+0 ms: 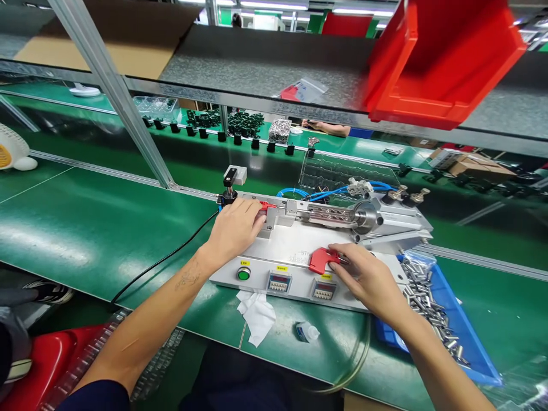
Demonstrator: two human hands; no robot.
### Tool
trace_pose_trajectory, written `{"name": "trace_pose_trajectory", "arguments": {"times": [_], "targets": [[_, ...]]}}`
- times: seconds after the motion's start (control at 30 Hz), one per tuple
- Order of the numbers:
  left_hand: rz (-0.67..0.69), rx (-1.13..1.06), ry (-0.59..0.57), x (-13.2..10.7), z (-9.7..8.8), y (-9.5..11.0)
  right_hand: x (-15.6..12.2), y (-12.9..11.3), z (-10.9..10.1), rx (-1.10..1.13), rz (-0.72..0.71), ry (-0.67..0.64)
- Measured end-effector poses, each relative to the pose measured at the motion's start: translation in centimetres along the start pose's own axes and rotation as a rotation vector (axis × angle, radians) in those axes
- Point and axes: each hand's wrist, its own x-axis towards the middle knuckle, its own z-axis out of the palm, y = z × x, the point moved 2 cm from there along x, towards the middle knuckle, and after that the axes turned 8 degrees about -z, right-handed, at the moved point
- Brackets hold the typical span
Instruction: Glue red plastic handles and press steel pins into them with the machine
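Observation:
A grey metal press machine (299, 251) lies on the green bench, with a pneumatic cylinder (363, 217) and blue air hoses at its back. My left hand (235, 225) is curled at the machine's left fixture, its fingers closed on a small red part (268, 206) seated there. My right hand (368, 277) rests on the machine's top plate, thumb and fingers pinching another red plastic part (321, 260). On the machine's front face sit a green push button (244, 274) and two digital counters (279, 282).
A blue tray (466, 331) of several small metal pins sits at the right. A crumpled white tissue (257, 314) and a small bottle (307, 331) lie in front of the machine. A black cable (171, 257) runs left. A red bin (436, 57) hangs overhead. Another person's arm (327, 127) shows beyond the conveyor.

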Motion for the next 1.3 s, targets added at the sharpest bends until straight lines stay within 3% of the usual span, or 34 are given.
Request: {"name": "trace_pose_trajectory", "arguments": {"times": [0.33,0.57,0.7,0.8,0.93,1.07,1.17,1.3], "targets": [[-0.010,-0.052,0.001,-0.2,0.0,-0.1,-1.4,0.0,-1.0,-0.047,-0.073,-0.116],[0.010,-0.170,0.005,-0.5,0.0,-0.9,-3.9,-0.9,-2.5,-0.146,0.037,0.145],[0.027,-0.171,0.041,-0.9,0.2,-0.8,-5.6,-1.5,-2.6,-0.125,0.065,0.069],[0.091,-0.147,0.105,-2.8,-0.4,-0.1,-7.2,-1.6,-2.6,-0.162,0.082,-0.059],[0.248,-0.233,0.243,-8.3,-1.1,0.0,-9.6,-1.1,-2.7,-0.173,0.118,-0.136],[0.232,-0.204,0.162,-13.0,0.5,-1.2,-11.1,-0.2,-1.9,-0.126,0.195,-0.113],[0.211,-0.122,0.098,-14.0,1.6,-1.6,-10.9,0.6,-0.9,-0.080,0.222,-0.096],[0.188,-0.143,0.065,-12.8,1.5,-1.3,-9.9,1.5,-0.1,-0.090,0.239,-0.074]]}}
